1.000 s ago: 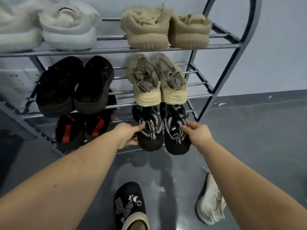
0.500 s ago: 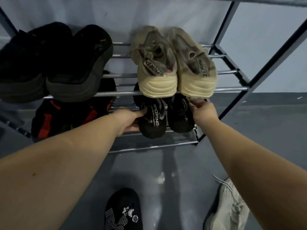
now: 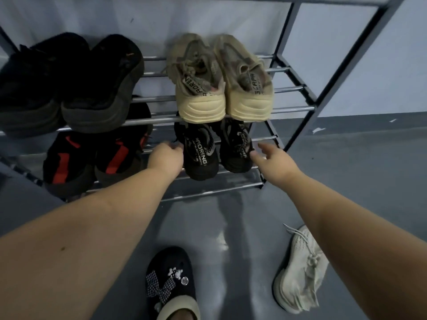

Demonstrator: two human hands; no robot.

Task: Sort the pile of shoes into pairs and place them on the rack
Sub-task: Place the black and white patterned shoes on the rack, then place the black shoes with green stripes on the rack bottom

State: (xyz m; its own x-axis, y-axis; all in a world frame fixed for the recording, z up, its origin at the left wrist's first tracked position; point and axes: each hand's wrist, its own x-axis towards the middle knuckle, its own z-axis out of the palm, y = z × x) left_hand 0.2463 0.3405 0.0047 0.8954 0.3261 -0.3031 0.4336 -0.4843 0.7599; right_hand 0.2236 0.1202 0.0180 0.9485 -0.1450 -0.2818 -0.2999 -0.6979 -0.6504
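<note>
Both hands reach to the black knit pair on the rack's bottom shelf. Curled fingers of the left hand (image 3: 165, 155) touch the side of the left black knit sneaker (image 3: 200, 153); whether they actually pinch it cannot be told. Loose and spread, the right hand (image 3: 271, 158) holds nothing, its fingertips just beside the heel of the right black knit sneaker (image 3: 235, 146). Both shoes lie heel-out on thin round chrome bars, their mesh uppers crossed by pale lettered straps. Beside them on that shelf sits a black pair with red stripes (image 3: 92, 162). One shelf up, a beige pair (image 3: 221, 88) with thick ribbed cream heels rests directly above, next to a bulky dark fuzzy pair (image 3: 69, 84). The rack (image 3: 300, 107) has a grey angular frame. On the glossy grey floor (image 3: 346, 181) lies a white mesh sneaker (image 3: 300, 271) on its side; a black clog with a checked bow (image 3: 171, 282) is on the person's foot.
</note>
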